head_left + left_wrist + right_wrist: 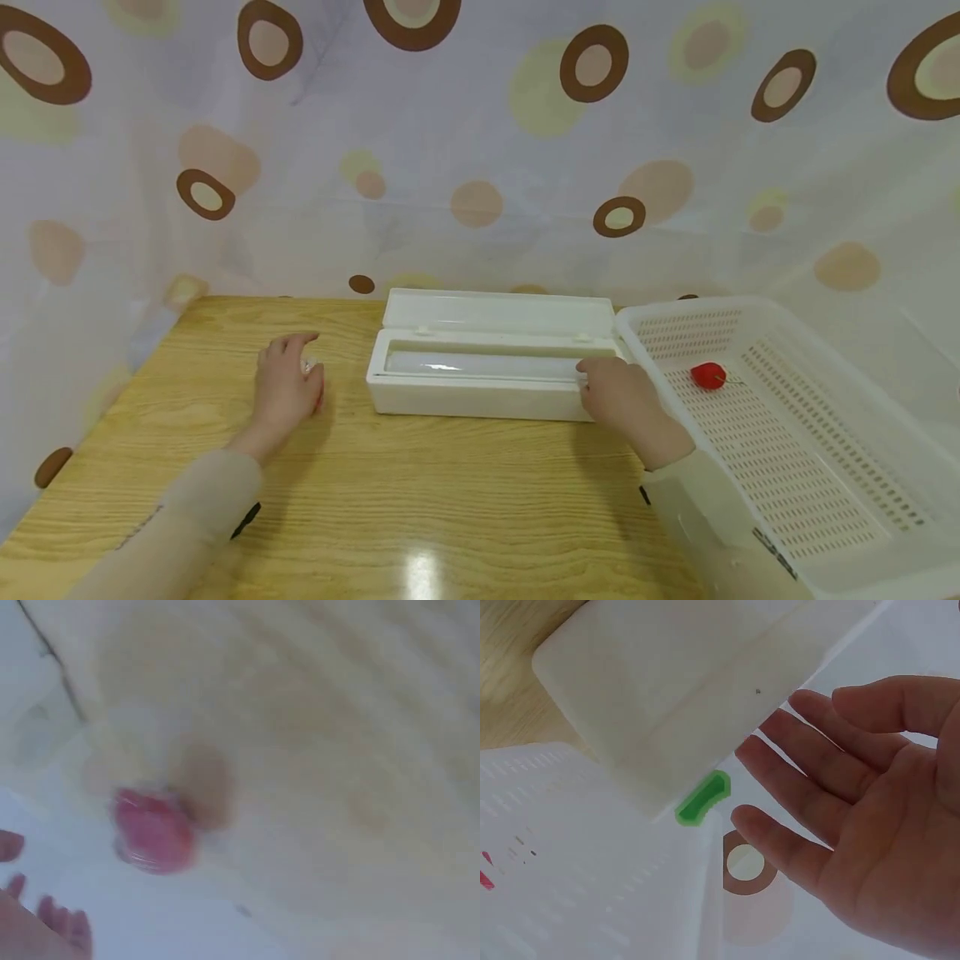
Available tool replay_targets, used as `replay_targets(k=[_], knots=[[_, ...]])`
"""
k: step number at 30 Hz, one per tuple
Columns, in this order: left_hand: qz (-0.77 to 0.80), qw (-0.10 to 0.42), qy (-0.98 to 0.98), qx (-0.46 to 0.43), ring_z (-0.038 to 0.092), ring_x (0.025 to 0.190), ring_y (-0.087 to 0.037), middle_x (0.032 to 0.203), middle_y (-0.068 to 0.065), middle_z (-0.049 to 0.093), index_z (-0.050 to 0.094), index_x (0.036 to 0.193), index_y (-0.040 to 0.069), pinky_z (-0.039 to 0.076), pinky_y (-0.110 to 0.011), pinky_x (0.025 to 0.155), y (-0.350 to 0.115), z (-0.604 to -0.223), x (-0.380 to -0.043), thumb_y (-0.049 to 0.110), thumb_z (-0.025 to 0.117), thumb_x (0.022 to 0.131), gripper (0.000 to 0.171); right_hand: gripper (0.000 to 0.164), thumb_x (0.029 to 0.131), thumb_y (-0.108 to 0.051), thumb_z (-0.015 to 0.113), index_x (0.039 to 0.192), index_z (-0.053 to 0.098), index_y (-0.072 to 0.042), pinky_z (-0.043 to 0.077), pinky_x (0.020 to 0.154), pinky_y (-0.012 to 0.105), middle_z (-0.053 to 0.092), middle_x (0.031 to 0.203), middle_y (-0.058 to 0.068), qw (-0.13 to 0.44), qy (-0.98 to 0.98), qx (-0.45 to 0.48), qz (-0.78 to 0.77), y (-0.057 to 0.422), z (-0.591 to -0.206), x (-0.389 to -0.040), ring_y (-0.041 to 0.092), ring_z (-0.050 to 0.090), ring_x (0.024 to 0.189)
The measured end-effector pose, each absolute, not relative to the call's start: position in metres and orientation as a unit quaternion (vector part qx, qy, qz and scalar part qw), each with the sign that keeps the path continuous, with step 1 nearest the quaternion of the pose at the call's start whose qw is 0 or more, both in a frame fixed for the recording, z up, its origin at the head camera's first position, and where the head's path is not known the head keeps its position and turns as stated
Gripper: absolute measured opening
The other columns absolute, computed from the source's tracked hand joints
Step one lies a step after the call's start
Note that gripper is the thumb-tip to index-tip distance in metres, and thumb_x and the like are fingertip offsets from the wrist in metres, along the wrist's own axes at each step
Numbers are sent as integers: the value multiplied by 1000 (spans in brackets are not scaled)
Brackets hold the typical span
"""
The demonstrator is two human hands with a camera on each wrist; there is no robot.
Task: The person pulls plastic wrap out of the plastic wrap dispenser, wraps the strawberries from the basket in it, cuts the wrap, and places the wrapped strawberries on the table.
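Note:
A long white box [480, 398] stands on the table with its hinged lid [498, 312] raised. Inside lies a roll of clear plastic film [480, 365]. My right hand [622, 404] is at the box's right end; in the right wrist view its fingers [802, 776] extend loosely towards the box's edge, near a green slider [703, 799]. Whether they touch the box I cannot tell. Left of the box, my left hand [283, 387] hovers with loosely bent fingers over a glossy, red, rounded thing [155, 832], mostly hidden in the head view and blurred in the left wrist view.
To the right, a white slotted plastic basket [847, 400] stands against the box's end. A small red pepper-like thing [708, 376] with a thin stem lies in it. Behind the wooden table [450, 500] hangs a patterned curtain [480, 150].

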State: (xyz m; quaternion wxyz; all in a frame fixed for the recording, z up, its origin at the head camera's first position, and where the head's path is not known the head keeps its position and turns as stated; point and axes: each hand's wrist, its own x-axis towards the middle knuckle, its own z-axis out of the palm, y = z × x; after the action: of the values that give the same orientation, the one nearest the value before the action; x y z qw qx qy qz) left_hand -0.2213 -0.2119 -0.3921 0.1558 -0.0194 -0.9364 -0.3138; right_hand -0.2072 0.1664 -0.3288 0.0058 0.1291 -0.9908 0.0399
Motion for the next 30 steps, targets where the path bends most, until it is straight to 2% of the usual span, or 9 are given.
replay_targets(k=[4, 7, 9, 12, 16, 20, 23, 25, 30], knots=[[-239, 206, -932, -180, 47, 112, -42, 122, -24, 56, 62, 119, 0, 46, -58, 90, -183, -381, -226, 5, 65, 84, 36, 34, 82, 0, 52, 112, 67, 3, 55, 62, 43, 70, 106, 22, 0, -988, 153, 5, 169, -332, -209, 29, 64, 81], [-174, 218, -922, -268, 54, 107, -36, 114, -18, 62, 69, 109, 6, 50, -55, 86, -164, -375, -230, 7, 70, 80, 30, 32, 81, 1, 52, 110, 67, 3, 56, 69, 44, 71, 105, 22, -7, -987, 158, -3, 169, -334, -210, 31, 64, 85], [-149, 210, -921, -293, 57, 101, -33, 107, -15, 65, 72, 103, 7, 51, -52, 84, -155, -372, -233, 8, 70, 79, 23, 33, 82, 2, 52, 111, 67, 3, 56, 75, 45, 70, 107, 22, -19, -988, 152, 4, 169, -334, -210, 32, 64, 90], [-136, 189, -926, -298, 59, 93, -27, 97, -11, 69, 75, 93, 7, 52, -47, 84, -146, -369, -237, 9, 69, 81, 13, 34, 83, 1, 51, 113, 66, 4, 56, 79, 46, 68, 112, 23, -30, -989, 145, 16, 169, -334, -209, 35, 63, 96], [-120, 180, -932, -291, 61, 86, -25, 89, -9, 71, 74, 86, 6, 54, -44, 82, -143, -366, -241, 10, 69, 81, 8, 34, 84, 1, 51, 114, 66, 4, 56, 78, 47, 68, 113, 23, -26, -989, 143, 25, 169, -334, -209, 36, 63, 98], [-139, 208, -927, -280, 63, 76, -27, 81, -11, 71, 73, 82, 3, 55, -43, 72, -142, -362, -244, 8, 68, 81, 6, 31, 84, -1, 52, 110, 69, 3, 56, 69, 43, 70, 108, 21, -8, -990, 131, 49, 169, -334, -212, 28, 64, 83], [-156, 208, -930, -261, 63, 74, -27, 80, -11, 71, 72, 81, 3, 54, -44, 69, -140, -360, -246, 8, 66, 83, 8, 26, 85, -7, 54, 103, 71, 2, 54, 61, 42, 72, 100, 20, 23, -990, 127, 62, 169, -336, -214, 25, 61, 73], [-157, 185, -939, -244, 62, 74, -27, 81, -11, 71, 71, 84, 3, 54, -44, 70, -139, -360, -247, 10, 63, 86, 10, 23, 85, -9, 57, 99, 72, 2, 53, 57, 41, 73, 93, 19, 46, -989, 127, 61, 169, -337, -217, 25, 61, 69], [-158, 145, -952, -218, 64, 77, -26, 84, -13, 72, 68, 90, 1, 55, -44, 73, -135, -358, -253, 11, 58, 90, 14, 15, 84, -5, 62, 92, 73, 0, 56, 64, 44, 74, 89, 18, 95, -987, 115, 59, 170, -342, -227, 30, 65, 74]])
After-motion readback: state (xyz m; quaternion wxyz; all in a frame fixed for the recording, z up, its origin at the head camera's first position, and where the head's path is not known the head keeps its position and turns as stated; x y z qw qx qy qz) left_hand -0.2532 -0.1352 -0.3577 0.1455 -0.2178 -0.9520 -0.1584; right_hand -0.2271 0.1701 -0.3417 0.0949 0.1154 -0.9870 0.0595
